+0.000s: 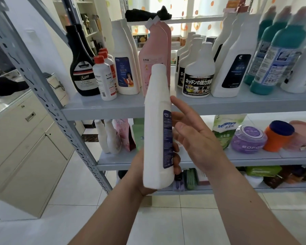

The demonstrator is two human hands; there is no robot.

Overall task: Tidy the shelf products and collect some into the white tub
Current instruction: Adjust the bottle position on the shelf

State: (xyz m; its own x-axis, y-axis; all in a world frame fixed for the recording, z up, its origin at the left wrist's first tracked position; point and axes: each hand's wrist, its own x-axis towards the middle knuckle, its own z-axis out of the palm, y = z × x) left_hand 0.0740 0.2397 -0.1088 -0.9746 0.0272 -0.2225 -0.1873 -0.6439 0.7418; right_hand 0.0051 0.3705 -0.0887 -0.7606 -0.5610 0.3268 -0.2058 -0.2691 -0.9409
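Observation:
A tall white bottle (155, 128) with a dark blue label stands upright in front of the shelf. My left hand (140, 175) grips its lower part from behind, fingers wrapped round the right side. My right hand (194, 135) hovers just right of the bottle with straight, spread fingers, close to the label. Behind it on the middle shelf (102, 110) stand more white bottles (125, 66), a pink bottle (152, 62) and a black bottle (81, 68). No white tub is in view.
Red-capped small bottles (104, 76), a Japanese-labelled white bottle (198, 75) and teal bottles (276, 55) fill the middle shelf. The lower shelf (254, 160) holds refill pouches, a purple jar (247, 138) and an orange jar (277, 137). A beige cabinet (25, 147) stands at left.

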